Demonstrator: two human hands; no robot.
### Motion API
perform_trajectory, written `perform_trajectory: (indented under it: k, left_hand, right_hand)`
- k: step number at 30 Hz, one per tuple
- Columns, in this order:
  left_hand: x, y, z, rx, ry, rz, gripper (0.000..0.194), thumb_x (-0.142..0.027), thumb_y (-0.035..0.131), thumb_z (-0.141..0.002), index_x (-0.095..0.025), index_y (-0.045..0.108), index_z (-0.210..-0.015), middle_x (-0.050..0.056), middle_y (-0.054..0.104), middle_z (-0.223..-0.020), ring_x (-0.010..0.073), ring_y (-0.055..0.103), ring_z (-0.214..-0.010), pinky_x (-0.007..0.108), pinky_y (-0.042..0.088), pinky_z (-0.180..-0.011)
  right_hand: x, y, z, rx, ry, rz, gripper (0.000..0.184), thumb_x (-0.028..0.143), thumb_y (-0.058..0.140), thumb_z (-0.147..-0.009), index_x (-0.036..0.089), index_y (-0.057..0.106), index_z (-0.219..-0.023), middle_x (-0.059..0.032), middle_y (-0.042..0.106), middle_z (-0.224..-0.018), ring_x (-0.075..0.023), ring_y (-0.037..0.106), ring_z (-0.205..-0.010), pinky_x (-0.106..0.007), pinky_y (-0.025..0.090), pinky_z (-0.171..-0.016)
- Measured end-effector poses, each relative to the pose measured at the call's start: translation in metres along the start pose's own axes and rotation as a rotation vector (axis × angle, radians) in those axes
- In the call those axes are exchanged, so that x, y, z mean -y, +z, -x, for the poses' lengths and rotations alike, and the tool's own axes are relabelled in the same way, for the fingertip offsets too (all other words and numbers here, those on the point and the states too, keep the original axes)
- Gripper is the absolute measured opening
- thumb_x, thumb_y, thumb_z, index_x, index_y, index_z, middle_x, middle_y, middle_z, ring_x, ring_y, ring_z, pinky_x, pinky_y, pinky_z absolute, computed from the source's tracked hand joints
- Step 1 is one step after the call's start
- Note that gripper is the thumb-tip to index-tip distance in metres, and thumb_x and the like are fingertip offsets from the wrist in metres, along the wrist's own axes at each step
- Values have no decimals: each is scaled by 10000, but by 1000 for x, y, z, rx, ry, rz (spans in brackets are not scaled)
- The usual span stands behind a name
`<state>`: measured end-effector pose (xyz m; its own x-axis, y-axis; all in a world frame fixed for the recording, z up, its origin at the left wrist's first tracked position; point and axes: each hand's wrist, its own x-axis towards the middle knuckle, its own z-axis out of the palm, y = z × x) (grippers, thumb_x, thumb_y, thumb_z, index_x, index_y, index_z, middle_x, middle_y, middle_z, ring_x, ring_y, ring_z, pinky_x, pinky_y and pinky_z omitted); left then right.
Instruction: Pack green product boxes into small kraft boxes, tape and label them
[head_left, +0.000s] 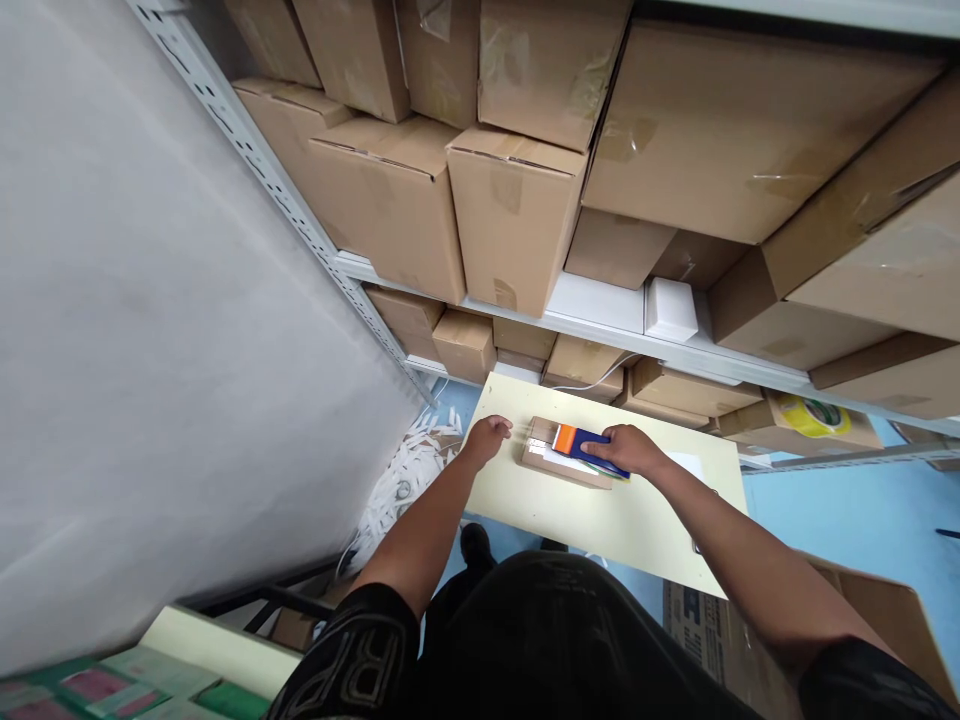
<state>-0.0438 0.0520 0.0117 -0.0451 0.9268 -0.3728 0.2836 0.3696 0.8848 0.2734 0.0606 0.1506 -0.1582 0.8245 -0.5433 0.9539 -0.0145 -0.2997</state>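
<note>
At far left, a loose heap of white paper-like strips (397, 490) covers part of the blue floor. Next, the left hand (491, 435) hovers over the left end of a pale-yellow, rectangular, smooth surface (660, 540), its grip curled in; whether it pinches anything thin, one cannot tell from here. Just beside it, a long, low brown cardboard box (556, 472) rests on the surface, white showing on its top. Over the box lies a flat, dark-blue object with an orange band (592, 450), its make-up unclear, pinched at its right end by the right hand (628, 448), thumb on top. Farther right, a white sheet (686, 462) shows past the forearm.

Likely faults: held at one end only, the flat object could tip or slip if the thumb eases; a sideways push could skid the box, since neither hand appears to brace it.
</note>
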Motion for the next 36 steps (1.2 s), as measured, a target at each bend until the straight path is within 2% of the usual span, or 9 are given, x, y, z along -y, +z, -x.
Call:
perform_trajectory:
  k: [4,9,11,15,18,21,24,31,36]
  left_hand:
    - [14,26,5,-30,4,-99,193,-242,556,-887,-164,724,-938,64,754,-885,197,676,-853,334,517,-863]
    - [15,55,5,-7,25,-176,191,-259,552,-926,-190,724,-970,51,741,-915,211,672,-934,343,505,-934]
    - [14,55,3,-10,24,-209,252,-259,564,-921,-173,718,-1101,85,738,-1022,235,670,-1006,371,496,-981]
    - [7,39,4,-14,106,-423,584,-212,606,-859,-83,566,-1427,213,625,-1354,318,599,-1248,451,441,-1106]
    - [-5,30,11,105,384,-557,736,-185,631,-808,-136,487,-1529,170,485,-1563,311,428,-1457,430,322,-1231]
    - [-20,33,17,335,641,-708,997,-355,754,-762,-177,307,-1635,135,271,-1705,341,231,-1571,466,185,-1290]
    - [-27,45,19,398,630,-836,1180,-623,786,-731,-171,217,-1661,168,164,-1728,393,129,-1594,541,112,-1283]
    - [-13,56,14,279,707,-956,1130,-748,652,-815,-166,190,-1666,180,178,-1721,380,123,-1600,566,69,-1274]
    - [-10,55,12,263,718,-993,1118,-766,607,-834,-151,186,-1667,188,196,-1716,376,143,-1597,550,76,-1275]
  right_hand:
    - [9,5,-6,6,6,84,665,837,578,-802,206,779,-865,-129,774,-889,-268,693,-831,-303,387,-623]
    - [15,6,-12,8,39,110,682,846,575,-796,202,787,-873,-140,774,-899,-275,702,-835,-312,389,-623]
    - [16,6,-12,5,51,105,680,849,586,-784,205,787,-869,-139,772,-902,-274,702,-832,-311,394,-628]
    - [17,6,-11,9,64,101,689,859,602,-759,203,787,-861,-147,766,-915,-285,701,-845,-314,405,-632]
    - [19,4,-10,13,55,88,681,855,619,-749,202,785,-850,-141,766,-891,-277,700,-820,-310,407,-623]
    - [23,0,-10,22,51,83,678,846,649,-733,193,787,-853,-144,770,-891,-268,704,-799,-301,409,-611]
    - [26,-4,-10,36,63,87,695,846,673,-710,182,795,-872,-148,773,-889,-271,709,-788,-299,416,-602]
    - [19,-9,-9,46,56,30,701,862,698,-663,185,795,-822,-131,768,-827,-257,694,-699,-302,414,-571]
    - [-30,-13,2,40,62,26,712,878,611,-721,182,756,-741,-129,752,-784,-251,673,-687,-309,393,-581]
